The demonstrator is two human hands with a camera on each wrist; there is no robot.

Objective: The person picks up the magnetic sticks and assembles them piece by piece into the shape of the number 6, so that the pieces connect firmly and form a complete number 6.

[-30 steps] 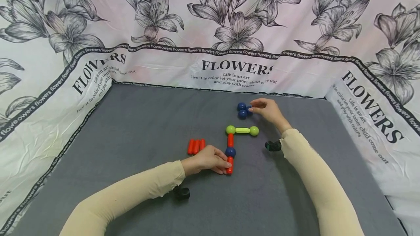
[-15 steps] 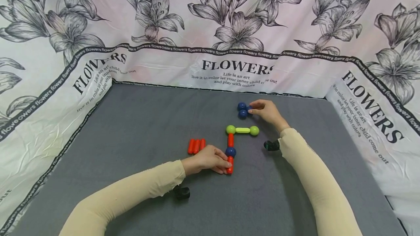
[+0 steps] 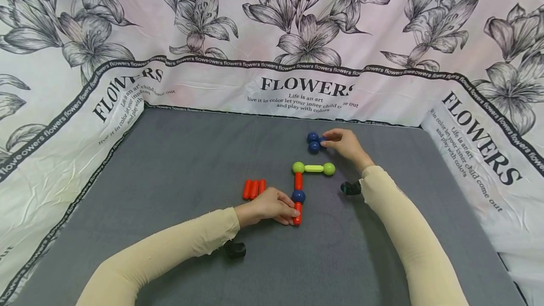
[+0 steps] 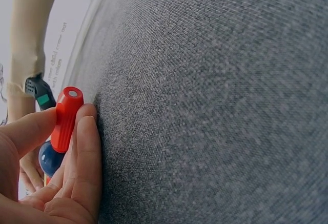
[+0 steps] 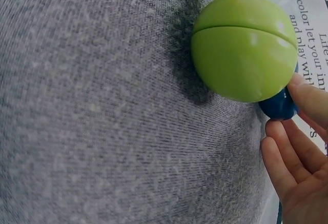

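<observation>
Between thumb and fingers, my left hand (image 3: 272,206) pinches a red rod (image 4: 67,120), the near end of a joined chain. A blue ball (image 3: 299,196) links that rod to another red rod (image 3: 299,181). Beyond it, a green ball (image 3: 299,167), a green rod (image 3: 314,168) and a second green ball (image 5: 245,49) turn the chain to the right. At the back, my right hand (image 3: 346,145) pinches a loose blue ball (image 5: 279,104), partly covered by its fingers. Two more blue balls (image 3: 313,147) lie against it on the left.
Several loose red rods (image 3: 254,189) lie side by side behind my left hand, which partly covers them. Dark wrist cameras (image 3: 235,250) hang under both sleeves. A flower-printed cloth (image 3: 306,91) stands around the grey table top (image 3: 191,155) at the back and sides.
My right hand and forearm have shifted very slightly left, the fingertips settling around the rightmost blue ball. My left hand and the joined chain stay in place.
</observation>
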